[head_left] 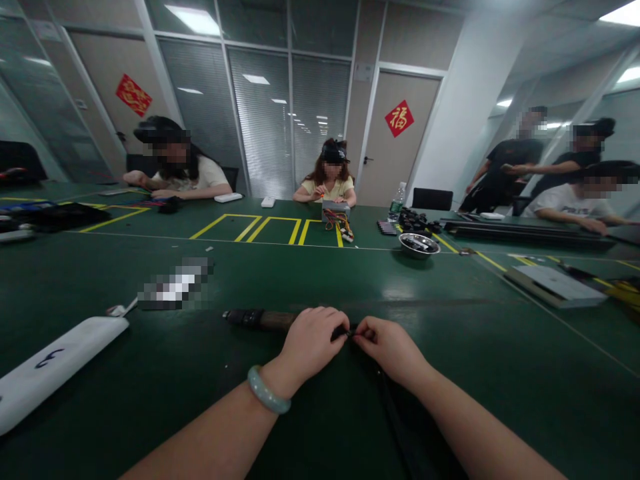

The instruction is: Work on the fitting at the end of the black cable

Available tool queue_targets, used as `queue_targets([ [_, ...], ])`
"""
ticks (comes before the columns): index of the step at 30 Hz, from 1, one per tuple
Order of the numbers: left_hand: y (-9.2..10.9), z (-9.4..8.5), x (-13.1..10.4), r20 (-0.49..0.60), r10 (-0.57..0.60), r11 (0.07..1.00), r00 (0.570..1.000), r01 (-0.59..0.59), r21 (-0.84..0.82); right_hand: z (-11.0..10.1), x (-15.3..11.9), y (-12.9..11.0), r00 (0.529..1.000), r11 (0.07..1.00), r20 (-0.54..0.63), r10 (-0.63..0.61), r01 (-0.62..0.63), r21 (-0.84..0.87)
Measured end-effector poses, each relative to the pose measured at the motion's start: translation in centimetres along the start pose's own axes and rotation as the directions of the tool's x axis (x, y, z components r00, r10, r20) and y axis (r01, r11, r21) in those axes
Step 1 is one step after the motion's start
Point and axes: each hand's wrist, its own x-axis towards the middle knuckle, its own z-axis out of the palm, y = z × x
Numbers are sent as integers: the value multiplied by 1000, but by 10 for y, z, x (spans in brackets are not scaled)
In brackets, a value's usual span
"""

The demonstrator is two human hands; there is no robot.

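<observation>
A dark rod-like tool [270,321] with a ribbed black end lies across the green table, and my left hand [317,340] is closed over its right part, wearing a pale green bangle. Just to the right, my right hand [387,343] pinches something small and dark, its fingertips almost touching those of my left hand. What lies between the fingertips is too small to make out. A long black strip [395,413] runs from below my right hand toward the near edge.
A white power bank [60,367] lies at the left, cabled to a blurred device [175,285]. Farther off are a metal bowl [419,245], black parts [417,220], a bottle [397,202], a flat grey box [556,285] and a wired box [336,212]. Several people are around the table.
</observation>
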Motion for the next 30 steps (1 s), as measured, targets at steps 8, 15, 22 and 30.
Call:
queue_targets([
  [8, -3, 2, -1, -19, 39, 999, 999, -40, -26, 0, -2, -1, 1000, 999, -2, 1, -1, 32],
  [15, -2, 1, -2, -34, 57, 998, 998, -58, -30, 0, -2, -3, 1000, 999, -24, 20, -19, 38],
  [22, 1, -2, -4, -56, 48, 998, 997, -50, -34, 1, -3, -3, 1000, 998, -16, 26, -25, 63],
  [30, -1, -2, -4, -43, 52, 998, 998, -53, -20, 2, -2, -3, 999, 998, 2, 36, -36, 51],
])
